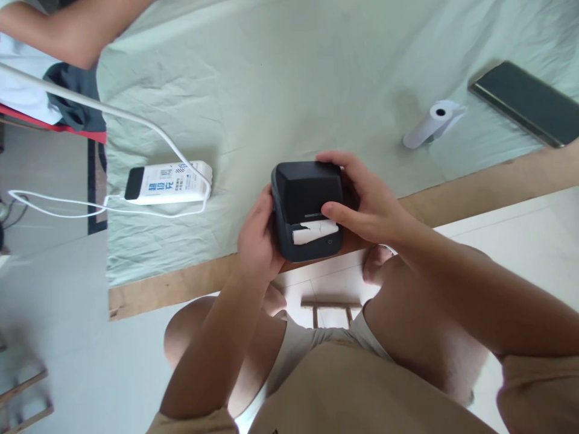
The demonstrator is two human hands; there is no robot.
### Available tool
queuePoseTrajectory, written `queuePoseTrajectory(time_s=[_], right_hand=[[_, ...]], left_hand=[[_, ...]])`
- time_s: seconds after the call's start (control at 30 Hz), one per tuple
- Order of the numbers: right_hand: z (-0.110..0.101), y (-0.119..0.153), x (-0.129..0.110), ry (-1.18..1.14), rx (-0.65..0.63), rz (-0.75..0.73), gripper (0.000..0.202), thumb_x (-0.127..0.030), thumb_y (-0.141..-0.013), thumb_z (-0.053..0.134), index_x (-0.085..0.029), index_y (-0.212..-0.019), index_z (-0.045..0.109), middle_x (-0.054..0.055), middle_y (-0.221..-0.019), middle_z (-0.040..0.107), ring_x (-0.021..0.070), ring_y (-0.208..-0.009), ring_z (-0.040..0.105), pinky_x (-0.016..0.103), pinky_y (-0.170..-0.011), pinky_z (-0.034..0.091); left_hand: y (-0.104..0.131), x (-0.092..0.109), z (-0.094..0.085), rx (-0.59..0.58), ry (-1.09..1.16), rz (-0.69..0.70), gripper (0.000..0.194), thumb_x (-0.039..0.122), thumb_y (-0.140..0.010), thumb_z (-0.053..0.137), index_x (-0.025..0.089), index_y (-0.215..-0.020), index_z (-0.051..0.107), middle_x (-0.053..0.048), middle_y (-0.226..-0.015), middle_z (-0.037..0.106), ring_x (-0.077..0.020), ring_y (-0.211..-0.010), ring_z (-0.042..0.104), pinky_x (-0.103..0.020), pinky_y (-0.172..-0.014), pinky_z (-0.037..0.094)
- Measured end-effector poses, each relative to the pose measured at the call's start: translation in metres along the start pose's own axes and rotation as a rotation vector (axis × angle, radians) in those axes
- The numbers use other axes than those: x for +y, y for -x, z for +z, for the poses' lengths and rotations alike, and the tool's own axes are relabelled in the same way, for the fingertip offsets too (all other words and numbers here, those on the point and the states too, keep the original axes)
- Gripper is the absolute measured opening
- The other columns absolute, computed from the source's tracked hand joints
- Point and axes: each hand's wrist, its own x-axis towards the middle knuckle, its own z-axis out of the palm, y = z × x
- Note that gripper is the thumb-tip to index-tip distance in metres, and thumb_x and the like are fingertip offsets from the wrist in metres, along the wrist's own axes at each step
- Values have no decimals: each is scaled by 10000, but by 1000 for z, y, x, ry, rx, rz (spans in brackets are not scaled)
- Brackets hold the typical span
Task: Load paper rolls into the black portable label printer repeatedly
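A small black thermal printer (303,190) is held between both hands near the table's front edge. From its slot sticks a short strip of white paper (314,231) with a torn edge. My left hand (260,241) grips the printer's left side, its fingertips partly hidden behind it. On the right side my right hand (362,196) holds it, the thumb lying on the lid and the fingers around the far edge. To the right stands a roll of white paper (425,129), its loose end sticking out.
A dark phone (529,102) lies at the far right of the cloth-covered table (289,84). On the left lies a white power bank (169,182) with a white cable (131,117) running from it. Another person's arm (76,30) reaches in at the upper left.
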Motion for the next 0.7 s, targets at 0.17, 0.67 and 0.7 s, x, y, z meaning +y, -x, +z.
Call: queuePoseTrajectory(time_s=[0.17, 0.67, 0.7], right_hand=[[-8, 0, -2, 121, 127, -124, 444, -379, -910, 634, -271, -1334, 561, 113, -1281, 641, 278, -1181, 635, 445, -922, 580], [-29, 1, -15, 336, 34, -213, 506, -417, -803, 789, -317, -1271, 625, 105, -1149, 635, 299, -1062, 639, 497, -916, 606], [-30, 1, -16, 353, 49, -229, 488, -428, -804, 788, -305, -1251, 636, 100, -1098, 643, 285, -1011, 650, 476, -879, 612]], left_hand=[[-1, -3, -4, 10, 17, 55, 205, 412, -941, 682, 223, -897, 747, -5, -869, 764, -230, -1046, 736, -372, -1008, 589], [-1, -3, -4, -11, -40, 67, 246, 447, -954, 669, 230, -908, 777, 8, -801, 733, -190, -869, 721, -308, -857, 602], [-1, -3, -4, 2, -41, 63, 246, 452, -949, 672, 231, -913, 772, 4, -821, 743, -204, -913, 729, -324, -884, 603]])
